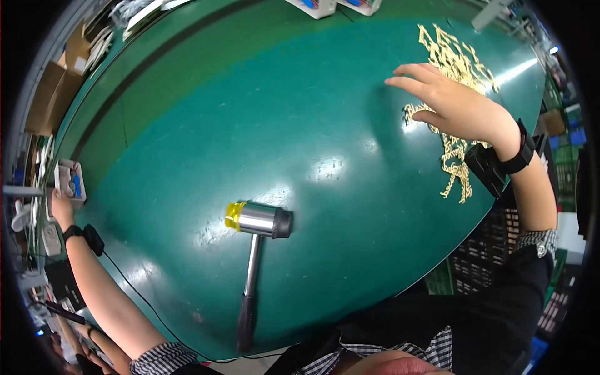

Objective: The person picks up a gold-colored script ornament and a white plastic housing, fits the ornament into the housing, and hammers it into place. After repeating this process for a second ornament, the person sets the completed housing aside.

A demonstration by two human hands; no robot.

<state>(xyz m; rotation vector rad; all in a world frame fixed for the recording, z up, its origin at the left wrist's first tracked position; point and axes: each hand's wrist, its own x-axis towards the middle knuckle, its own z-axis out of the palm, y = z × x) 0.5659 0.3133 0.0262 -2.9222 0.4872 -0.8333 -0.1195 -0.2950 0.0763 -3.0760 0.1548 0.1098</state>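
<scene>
My right hand (453,106) hovers palm down, fingers spread, over a loose pile of gold script-shaped cutouts (459,69) at the right of the green table. One cutout (414,112) lies below its fingers, and more trail toward the near side. At the far left edge my left hand (61,207) is closed at the near corner of a small white tray (79,167), its fingers partly hidden. Blue and grey small items sit in that tray. Untouched in the middle lies a two-faced mallet (257,219) with a yellow face, a black face and a black grip.
White trays (315,9) with blue items stand at the far edge. Cardboard boxes (53,94) are beyond the left side. A black cable (140,297) runs from my left wrist device along the near left edge. Dark crates (487,250) stand below the table at right. Another person's arm (106,347) shows lower left.
</scene>
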